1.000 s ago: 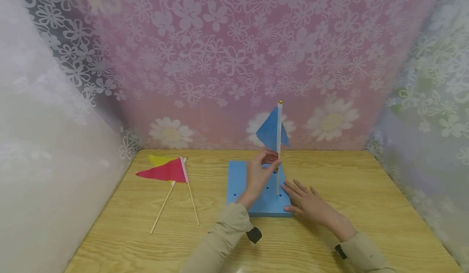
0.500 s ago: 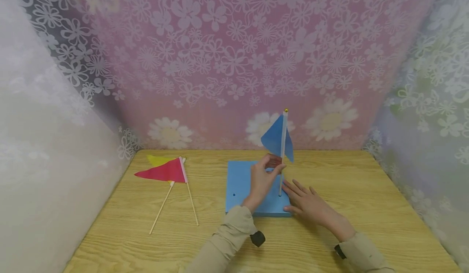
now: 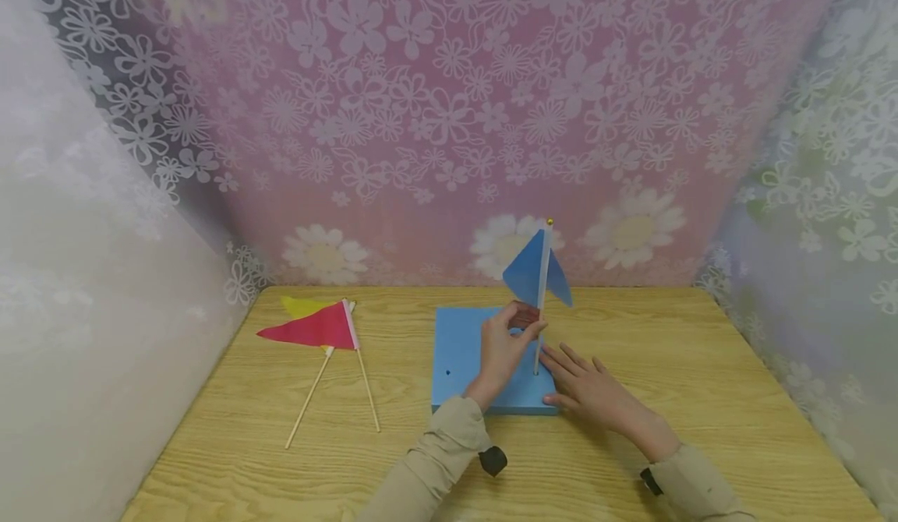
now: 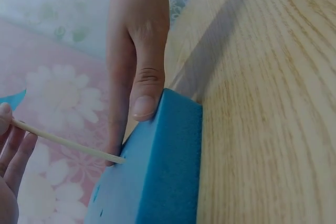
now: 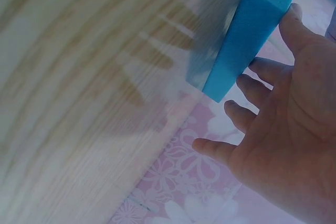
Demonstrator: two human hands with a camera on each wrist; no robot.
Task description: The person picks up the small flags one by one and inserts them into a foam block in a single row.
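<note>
My left hand pinches the thin stick of a blue pennant flag between thumb and fingers. The flag stands nearly upright, with a gold bead on top and white along its pole edge. Its lower end sits at a small hole near the front right corner of a blue foam block; the left wrist view shows the stick meeting the block's top face. My right hand lies with fingers extended along the block's right edge, thumb and fingertips touching it. Part of the block is hidden behind my left hand.
Left of the block, a red pennant flag lies on the wooden table, crossed over a yellow pennant flag. Floral walls close off the back and both sides. Another small hole shows at the block's front left.
The blue flag has moved slightly right and down in my left hand, its stick end coming from beside the hole to it. My right hand has stayed at the block's edge.
</note>
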